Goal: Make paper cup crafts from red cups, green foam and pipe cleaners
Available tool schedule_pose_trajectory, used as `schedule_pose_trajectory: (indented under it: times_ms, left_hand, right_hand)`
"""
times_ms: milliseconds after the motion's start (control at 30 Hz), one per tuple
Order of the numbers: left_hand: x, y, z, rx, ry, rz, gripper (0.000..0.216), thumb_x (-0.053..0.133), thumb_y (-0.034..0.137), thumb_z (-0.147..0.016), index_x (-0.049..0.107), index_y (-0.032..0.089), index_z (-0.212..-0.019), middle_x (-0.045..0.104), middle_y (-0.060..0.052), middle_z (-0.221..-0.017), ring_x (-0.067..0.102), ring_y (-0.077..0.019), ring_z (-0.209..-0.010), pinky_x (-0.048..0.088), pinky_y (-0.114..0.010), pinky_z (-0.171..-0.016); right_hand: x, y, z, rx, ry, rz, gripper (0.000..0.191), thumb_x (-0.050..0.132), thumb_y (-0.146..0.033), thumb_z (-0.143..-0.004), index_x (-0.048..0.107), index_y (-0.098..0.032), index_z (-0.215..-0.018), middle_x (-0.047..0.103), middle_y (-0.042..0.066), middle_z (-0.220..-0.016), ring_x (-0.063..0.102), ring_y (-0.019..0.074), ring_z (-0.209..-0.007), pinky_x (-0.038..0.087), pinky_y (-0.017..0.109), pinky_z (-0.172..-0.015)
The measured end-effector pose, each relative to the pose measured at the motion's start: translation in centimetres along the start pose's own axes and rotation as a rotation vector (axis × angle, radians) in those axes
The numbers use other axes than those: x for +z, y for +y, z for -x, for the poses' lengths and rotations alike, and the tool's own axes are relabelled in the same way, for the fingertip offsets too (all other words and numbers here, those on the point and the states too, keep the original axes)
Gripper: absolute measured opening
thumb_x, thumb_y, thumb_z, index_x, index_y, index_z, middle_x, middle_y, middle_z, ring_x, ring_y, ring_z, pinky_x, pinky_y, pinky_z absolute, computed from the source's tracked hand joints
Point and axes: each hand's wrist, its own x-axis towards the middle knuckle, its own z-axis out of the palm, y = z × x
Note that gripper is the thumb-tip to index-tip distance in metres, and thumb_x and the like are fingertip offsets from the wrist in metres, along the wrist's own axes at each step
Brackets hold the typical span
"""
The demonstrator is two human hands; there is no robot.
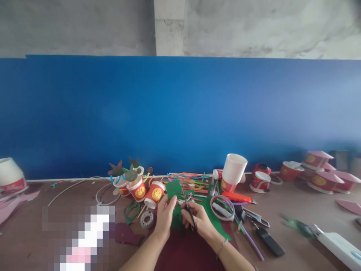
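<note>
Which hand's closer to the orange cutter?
Right. The right hand, on the scissors, is left of the orange cutter; the left hand, with the green piece, is farther left.

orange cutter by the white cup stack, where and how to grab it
Probably the middle of the orange cutter, from above: it lies long and slim, its metal tip at the picture's right, with the cup stack close behind its left part.
</note>
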Motion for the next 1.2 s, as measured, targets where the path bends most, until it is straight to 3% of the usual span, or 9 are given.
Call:
schedule_pose_trajectory:
  times_ms: [200, 400, 700, 1200]
  left_hand:
    - [0.37, 0.5, 0.46, -0.023, -0.064, 0.052, 0.027, 0.066, 0.041, -0.073, 0.056, 0.017, -0.067, 0.055, 0.003, -0.062, 0.048, -0.0113, -0.062, 0.038, -0.021, -0.061]
    - [0.18, 0.11, 0.43, -0.04, -0.043, 0.052, 0.029, 0.067, 0.041, -0.072, 0.053, 0.017, -0.063, 0.054, 0.003, -0.06, 0.045, -0.0107, -0.06, 0.036, -0.021, -0.059]
    - [0.65, 0.82, 0.76, -0.114, -0.146, 0.145, 0.03, 0.071, 0.042, -0.067, 0.057, 0.015, -0.065, 0.055, 0.003, -0.06, 0.047, -0.0104, -0.057, 0.036, -0.021, -0.056]
    - [0.34, 0.38, 0.51, -0.088, -0.178, 0.121, 0.032, 0.07, 0.041, -0.069, 0.053, 0.015, -0.061, 0.047, 0.005, -0.056, 0.042, -0.0094, -0.056, 0.034, -0.022, -0.056]
  right_hand:
    - [-0.05, 0.04, -0.02, 0.012, -0.014, -0.005, 0.04, 0.071, -0.05, -0.066, 0.056, -0.015, -0.078, 0.055, -0.004, -0.045, 0.048, 0.0074, -0.036, 0.034, 0.016, -0.035]
    - [0.19, -0.5, 0.25, 0.027, -0.024, -0.024, 0.04, 0.072, -0.049, -0.064, 0.056, -0.016, -0.078, 0.055, -0.005, -0.046, 0.048, 0.0072, -0.038, 0.035, 0.016, -0.035]
    - [0.24, 0.08, 0.14, 0.004, 0.005, 0.004, 0.038, 0.07, -0.05, -0.067, 0.054, -0.017, -0.076, 0.052, -0.006, -0.044, 0.047, 0.0077, -0.035, 0.035, 0.016, -0.034]
    - [0.17, 0.18, 0.21, 0.023, 0.016, 0.064, 0.035, 0.066, -0.049, -0.071, 0.052, -0.017, -0.073, 0.052, -0.006, -0.042, 0.046, 0.007, -0.032, 0.03, 0.014, -0.031]
